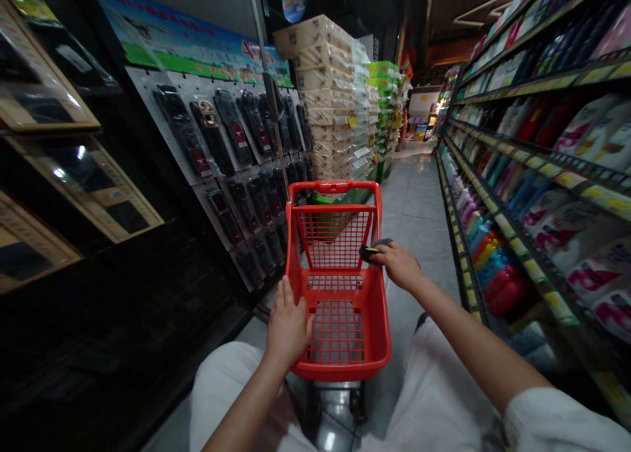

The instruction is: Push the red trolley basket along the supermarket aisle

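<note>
Holding a dark cloth (pixel 372 251) with a yellow edge between our fingers, we have our right hand (pixel 400 265) closed on it at the right side of the red cart (pixel 340 372). Our left hand (pixel 288 327) is open at the left rim, its fingers extended and pointing forward; we cannot tell how firmly it touches. The cart stands upright between our knees on the grey tiled floor (pixel 421 196), its mesh basket facing us. To our left hang packaged goods (pixel 236 133) on a display, and shelves of bottles line our right
</note>
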